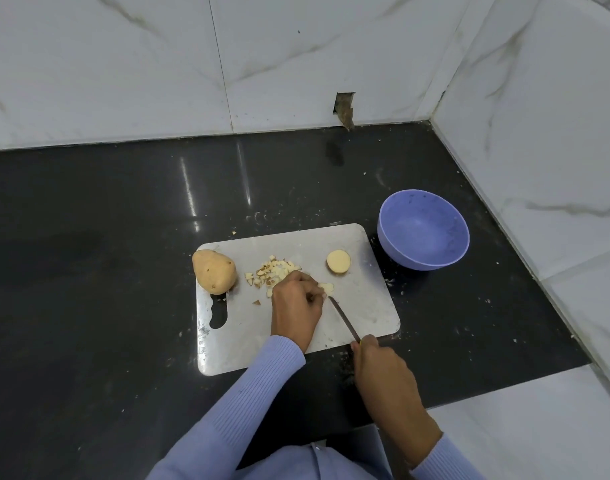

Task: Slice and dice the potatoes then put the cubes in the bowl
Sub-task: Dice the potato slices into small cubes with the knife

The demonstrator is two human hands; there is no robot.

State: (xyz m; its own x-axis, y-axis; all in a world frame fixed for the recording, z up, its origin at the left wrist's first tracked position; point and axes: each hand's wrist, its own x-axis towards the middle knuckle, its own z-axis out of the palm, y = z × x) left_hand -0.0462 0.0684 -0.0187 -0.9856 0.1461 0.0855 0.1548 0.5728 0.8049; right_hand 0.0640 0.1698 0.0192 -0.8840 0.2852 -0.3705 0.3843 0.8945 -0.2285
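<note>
A steel cutting board lies on the black counter. At its left end sits a whole brown potato. A heap of small potato cubes lies mid-board, and a round potato slice rests near the right end. My left hand pinches a small potato piece against the board. My right hand grips a knife handle; the blade points up-left, its tip beside that piece. A purple bowl stands empty just right of the board.
Marble-tiled walls close the counter at the back and on the right. A broken hole in the back wall sits above the counter. Potato crumbs dot the black counter around the board.
</note>
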